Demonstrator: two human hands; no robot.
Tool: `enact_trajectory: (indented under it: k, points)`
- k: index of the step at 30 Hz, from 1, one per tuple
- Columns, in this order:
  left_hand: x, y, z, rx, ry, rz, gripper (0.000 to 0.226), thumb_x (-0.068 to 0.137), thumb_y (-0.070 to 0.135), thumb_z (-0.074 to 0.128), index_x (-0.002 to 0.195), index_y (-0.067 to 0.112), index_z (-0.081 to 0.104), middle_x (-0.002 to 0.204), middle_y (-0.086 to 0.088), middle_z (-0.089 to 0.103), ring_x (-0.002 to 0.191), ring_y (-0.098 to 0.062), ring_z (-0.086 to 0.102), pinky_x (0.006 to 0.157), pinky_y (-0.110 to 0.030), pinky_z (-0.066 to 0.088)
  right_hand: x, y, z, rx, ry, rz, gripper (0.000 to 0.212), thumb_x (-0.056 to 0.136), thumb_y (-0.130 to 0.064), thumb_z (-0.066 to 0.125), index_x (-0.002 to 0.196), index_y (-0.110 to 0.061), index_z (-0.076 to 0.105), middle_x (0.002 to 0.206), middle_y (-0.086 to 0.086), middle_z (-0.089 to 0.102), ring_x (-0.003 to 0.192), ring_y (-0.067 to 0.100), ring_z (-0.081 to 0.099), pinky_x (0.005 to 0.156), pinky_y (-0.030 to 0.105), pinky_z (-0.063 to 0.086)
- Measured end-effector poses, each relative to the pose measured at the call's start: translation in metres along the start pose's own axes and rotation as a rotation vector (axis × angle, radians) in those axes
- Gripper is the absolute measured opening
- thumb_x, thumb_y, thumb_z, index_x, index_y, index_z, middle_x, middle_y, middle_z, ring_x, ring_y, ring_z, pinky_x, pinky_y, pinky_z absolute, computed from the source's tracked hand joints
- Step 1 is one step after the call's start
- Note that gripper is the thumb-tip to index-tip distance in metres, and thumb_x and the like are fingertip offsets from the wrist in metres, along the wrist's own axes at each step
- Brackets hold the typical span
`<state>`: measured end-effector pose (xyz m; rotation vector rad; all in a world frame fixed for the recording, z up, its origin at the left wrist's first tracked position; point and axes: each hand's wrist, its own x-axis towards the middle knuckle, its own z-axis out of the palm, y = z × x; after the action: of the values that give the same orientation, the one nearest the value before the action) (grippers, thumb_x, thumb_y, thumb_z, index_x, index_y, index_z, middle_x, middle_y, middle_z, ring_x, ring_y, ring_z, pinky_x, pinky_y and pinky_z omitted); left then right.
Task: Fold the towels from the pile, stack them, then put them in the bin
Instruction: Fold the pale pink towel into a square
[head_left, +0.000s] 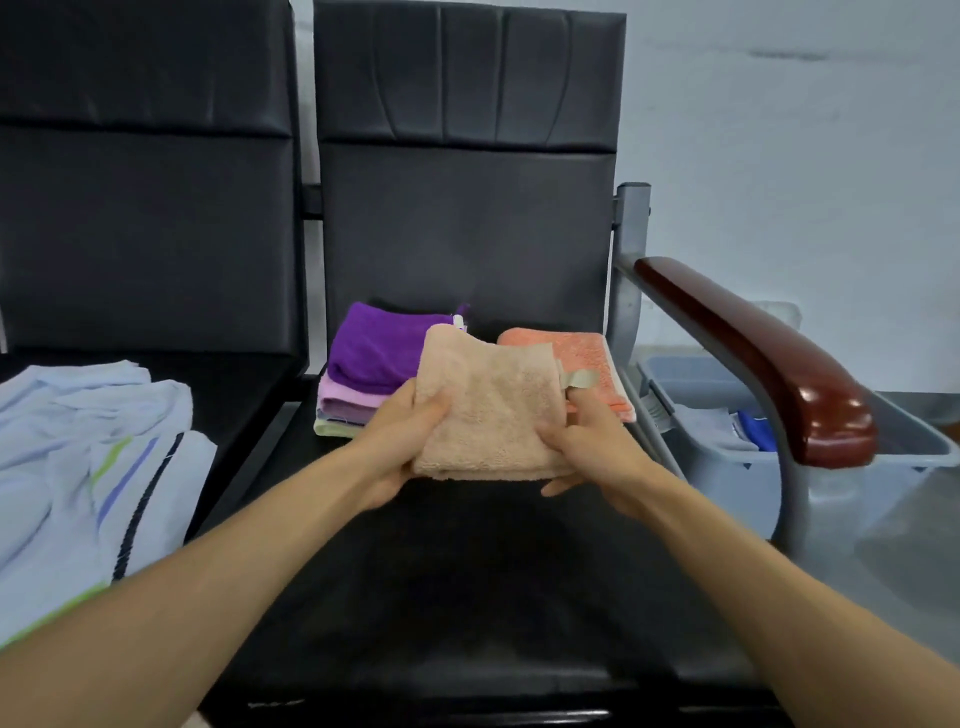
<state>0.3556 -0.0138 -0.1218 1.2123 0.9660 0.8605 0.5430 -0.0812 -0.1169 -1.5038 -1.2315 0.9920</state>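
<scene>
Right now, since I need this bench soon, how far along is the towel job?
Done: a purple-topped stack and an orange towel lie folded on the seat. In hand: left hand and right hand grip a beige towel, partly folded. Left: the pale blue pile on the next seat, then everything into the grey bin.

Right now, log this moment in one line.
phase: folding | left hand: grips peach terry towel | right hand: grips same towel | stack: purple towel on top | grey plastic bin: right of black chair
</scene>
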Motion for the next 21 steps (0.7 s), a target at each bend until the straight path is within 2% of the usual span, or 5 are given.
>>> enact_trajectory:
  k: [4, 8, 12, 18, 21]
  points:
    - [0.040, 0.018, 0.028, 0.211, -0.114, 0.083, 0.030, 0.089, 0.004, 0.059, 0.113, 0.022, 0.054, 0.114, 0.000, 0.064, 0.106, -0.020, 0.063, 0.077, -0.036, 0.058, 0.041, -0.001, -0.031, -0.087, 0.166, -0.074, 0.026, 0.098, -0.008, 0.047, 0.120, -0.020, 0.044, 0.111, -0.004, 0.056, 0.095, 0.020, 0.061, 0.054, 0.033, 0.059]
    - [0.090, 0.017, 0.054, 0.402, -0.047, 0.220, 0.055, 0.081, 0.005, 0.070, 0.128, 0.013, 0.043, 0.118, -0.002, 0.060, 0.112, -0.018, 0.059, 0.093, -0.036, 0.052, 0.081, 0.005, -0.057, -0.178, 0.310, -0.101, 0.023, 0.095, -0.007, 0.044, 0.110, -0.023, 0.048, 0.111, -0.002, 0.060, 0.102, 0.025, 0.061, 0.074, 0.045, 0.059]
    - [0.131, 0.009, 0.076, 0.324, 0.027, 0.283, 0.083, 0.081, 0.003, 0.073, 0.144, 0.028, 0.024, 0.123, 0.005, 0.049, 0.108, -0.013, 0.055, 0.087, -0.029, 0.052, 0.111, 0.018, -0.071, -0.287, 0.427, -0.104, 0.035, 0.095, -0.007, 0.044, 0.129, -0.016, 0.048, 0.124, 0.003, 0.058, 0.113, 0.025, 0.055, 0.095, 0.043, 0.049]
    - [0.169, -0.032, 0.089, 0.376, 0.089, 0.161, 0.054, 0.086, 0.011, 0.070, 0.132, 0.031, 0.051, 0.137, -0.004, 0.050, 0.118, -0.022, 0.053, 0.098, -0.042, 0.050, 0.144, 0.056, -0.073, -0.514, 0.463, 0.012, 0.031, 0.097, -0.014, 0.047, 0.126, -0.006, 0.048, 0.126, 0.016, 0.056, 0.118, 0.033, 0.050, 0.090, 0.035, 0.039]
    - [0.172, -0.035, 0.088, 0.409, 0.106, 0.144, 0.053, 0.089, 0.017, 0.068, 0.137, 0.029, 0.047, 0.137, -0.004, 0.050, 0.119, -0.022, 0.053, 0.098, -0.040, 0.050, 0.146, 0.060, -0.069, -0.575, 0.501, -0.021, 0.032, 0.098, -0.016, 0.045, 0.128, -0.003, 0.047, 0.129, 0.018, 0.054, 0.117, 0.034, 0.051, 0.092, 0.035, 0.040]
